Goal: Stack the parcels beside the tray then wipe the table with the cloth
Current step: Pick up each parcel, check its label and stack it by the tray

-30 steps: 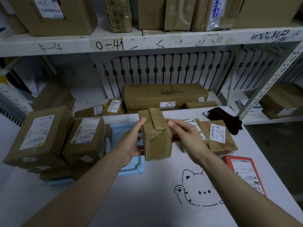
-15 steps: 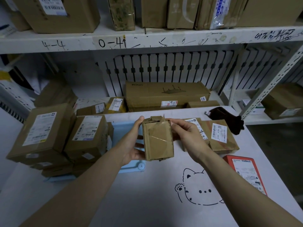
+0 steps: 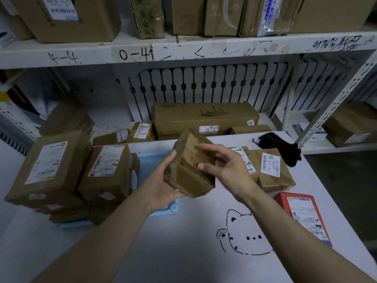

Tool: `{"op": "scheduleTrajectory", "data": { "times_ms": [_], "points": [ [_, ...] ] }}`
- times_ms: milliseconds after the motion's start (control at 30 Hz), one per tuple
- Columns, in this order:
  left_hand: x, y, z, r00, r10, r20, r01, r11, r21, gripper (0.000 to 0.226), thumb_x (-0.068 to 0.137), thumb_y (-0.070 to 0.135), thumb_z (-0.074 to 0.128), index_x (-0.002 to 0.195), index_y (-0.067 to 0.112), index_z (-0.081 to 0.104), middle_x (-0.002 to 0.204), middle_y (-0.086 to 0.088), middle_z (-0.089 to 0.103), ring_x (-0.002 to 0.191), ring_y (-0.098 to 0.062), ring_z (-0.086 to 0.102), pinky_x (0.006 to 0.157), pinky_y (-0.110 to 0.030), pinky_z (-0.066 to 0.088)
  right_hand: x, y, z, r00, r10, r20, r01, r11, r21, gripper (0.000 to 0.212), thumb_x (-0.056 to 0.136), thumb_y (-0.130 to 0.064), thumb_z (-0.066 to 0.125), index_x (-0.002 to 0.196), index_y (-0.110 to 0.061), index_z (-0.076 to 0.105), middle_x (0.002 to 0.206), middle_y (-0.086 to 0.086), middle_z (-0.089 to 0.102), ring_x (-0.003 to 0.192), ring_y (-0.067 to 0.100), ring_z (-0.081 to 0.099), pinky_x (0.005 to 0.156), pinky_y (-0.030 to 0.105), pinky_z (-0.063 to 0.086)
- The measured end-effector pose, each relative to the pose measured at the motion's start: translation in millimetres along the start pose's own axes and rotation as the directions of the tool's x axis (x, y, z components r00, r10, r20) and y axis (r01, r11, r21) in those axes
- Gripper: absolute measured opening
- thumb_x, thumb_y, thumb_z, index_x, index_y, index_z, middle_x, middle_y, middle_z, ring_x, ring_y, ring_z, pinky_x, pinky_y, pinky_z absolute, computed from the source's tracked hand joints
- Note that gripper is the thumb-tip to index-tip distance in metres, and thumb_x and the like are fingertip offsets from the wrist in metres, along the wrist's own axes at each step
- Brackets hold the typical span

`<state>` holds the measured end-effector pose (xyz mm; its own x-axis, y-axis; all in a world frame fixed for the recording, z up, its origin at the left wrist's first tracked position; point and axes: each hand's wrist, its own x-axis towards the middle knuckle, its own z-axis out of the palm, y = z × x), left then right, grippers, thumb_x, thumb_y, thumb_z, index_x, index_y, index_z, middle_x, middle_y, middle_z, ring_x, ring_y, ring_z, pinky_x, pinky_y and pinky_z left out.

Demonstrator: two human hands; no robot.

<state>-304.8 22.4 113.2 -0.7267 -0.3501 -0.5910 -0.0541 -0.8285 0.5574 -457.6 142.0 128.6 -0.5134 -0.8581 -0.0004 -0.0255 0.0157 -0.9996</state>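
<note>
A small brown cardboard parcel (image 3: 191,166) is tilted in the air above the table, near the light blue tray (image 3: 151,162). My left hand (image 3: 163,180) grips it from below and the left, thumb on its side. My right hand (image 3: 226,170) is at its right face with fingers loosely spread, fingertips touching the cardboard. Several labelled parcels (image 3: 81,172) are stacked on the tray's left part. Flat parcels (image 3: 269,170) lie on the table behind my right hand. A dark cloth (image 3: 279,146) sits at the table's far right corner.
A red flat parcel (image 3: 304,215) lies at the table's right edge. The white table (image 3: 183,252) carries a cat drawing. Behind it a long box (image 3: 204,119) and smaller parcels sit on a low shelf. A white metal rack post (image 3: 334,103) stands at the right.
The small parcel has been turned from upright to tilted, its top leaning away and to the right. My right hand loosened its hold and now only touches the parcel.
</note>
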Motion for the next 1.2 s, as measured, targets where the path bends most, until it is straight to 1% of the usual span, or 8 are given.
{"op": "scheduleTrajectory", "data": {
  "times_ms": [100,233,367,533,800,900,1067,1200],
  "points": [
    [-5,-1,2,0.998,0.065,0.006,-0.064,0.996,-0.06,0.052,0.09,0.038,0.061,0.133,0.009,0.057,0.125,-0.02,0.066,0.12,-0.038,0.059,0.103,-0.055,0.045,2,4,3,0.991,-0.036,-0.131,0.022,0.994,-0.109,0.073,0.072,-0.016,0.088,0.132,-0.041,0.055,0.137,-0.018,0.042,0.125,0.0,0.043,0.109,0.033,0.042],
    [-8,0,3,0.989,0.15,0.003,-0.149,0.98,-0.133,0.045,0.093,0.025,0.051,0.132,0.003,0.058,0.122,-0.022,0.066,0.115,-0.037,0.06,0.097,-0.049,0.05,3,14,5,0.959,0.19,-0.211,-0.199,0.98,-0.021,0.107,0.063,-0.045,0.091,0.151,-0.028,0.034,0.146,-0.011,0.04,0.132,0.008,0.041,0.106,0.036,0.044],
    [-5,2,0,0.99,0.143,-0.009,-0.143,0.975,-0.169,0.047,0.091,0.02,0.04,0.13,0.001,0.058,0.128,-0.025,0.062,0.118,-0.039,0.056,0.106,-0.049,0.042,1,21,7,0.965,0.262,0.02,-0.262,0.949,0.174,0.068,0.068,-0.037,0.087,0.13,-0.022,0.063,0.119,-0.001,0.072,0.113,0.022,0.067,0.081,0.034,0.056],
    [-1,1,-5,0.984,0.159,-0.08,-0.161,0.987,-0.019,0.044,0.091,0.02,0.035,0.122,0.004,0.062,0.121,-0.021,0.063,0.113,-0.035,0.055,0.107,-0.049,0.038,2,21,8,0.965,0.261,0.01,-0.254,0.929,0.271,0.068,0.064,-0.027,0.09,0.127,-0.028,0.064,0.115,0.003,0.073,0.108,0.022,0.07,0.095,0.043,0.056],
    [-5,1,-1,0.967,0.197,-0.162,-0.168,0.969,0.18,0.037,0.096,0.015,0.035,0.123,0.012,0.06,0.109,-0.013,0.064,0.088,-0.023,0.061,0.057,-0.03,0.055,4,21,6,0.979,0.201,-0.035,-0.188,0.955,0.23,0.076,0.061,-0.022,0.094,0.128,-0.035,0.062,0.126,0.001,0.067,0.11,0.018,0.068,0.092,0.043,0.058],
    [-2,1,2,0.899,0.334,-0.285,-0.255,0.925,0.28,0.031,0.096,0.01,0.048,0.122,0.014,0.064,0.113,-0.01,0.071,0.101,-0.024,0.067,0.077,-0.033,0.058,5,20,6,0.975,0.201,-0.093,-0.177,0.961,0.214,0.087,0.055,-0.027,0.095,0.133,-0.034,0.058,0.13,0.0,0.061,0.108,0.017,0.068,0.092,0.042,0.059],
    [-9,0,15,0.58,0.695,-0.425,-0.384,0.693,0.611,0.008,0.094,0.02,0.059,0.095,0.023,0.067,0.099,0.003,0.066,0.099,-0.017,0.062,0.089,-0.036,0.052,9,19,10,0.973,0.162,-0.163,-0.148,0.985,0.093,0.098,0.061,-0.023,0.095,0.145,-0.025,0.044,0.126,-0.003,0.06,0.107,0.011,0.065,0.095,0.039,0.057],
    [-20,0,36,0.641,0.727,-0.245,-0.401,0.59,0.701,0.013,0.089,0.034,0.067,0.1,0.028,0.065,0.104,0.009,0.065,0.1,-0.008,0.059,0.084,-0.027,0.05,13,16,20,0.978,0.121,-0.173,-0.126,0.992,-0.021,0.103,0.051,-0.037,0.095,0.14,-0.028,0.046,0.133,0.001,0.048,0.119,0.018,0.056,0.096,0.04,0.056]
  ]
}}
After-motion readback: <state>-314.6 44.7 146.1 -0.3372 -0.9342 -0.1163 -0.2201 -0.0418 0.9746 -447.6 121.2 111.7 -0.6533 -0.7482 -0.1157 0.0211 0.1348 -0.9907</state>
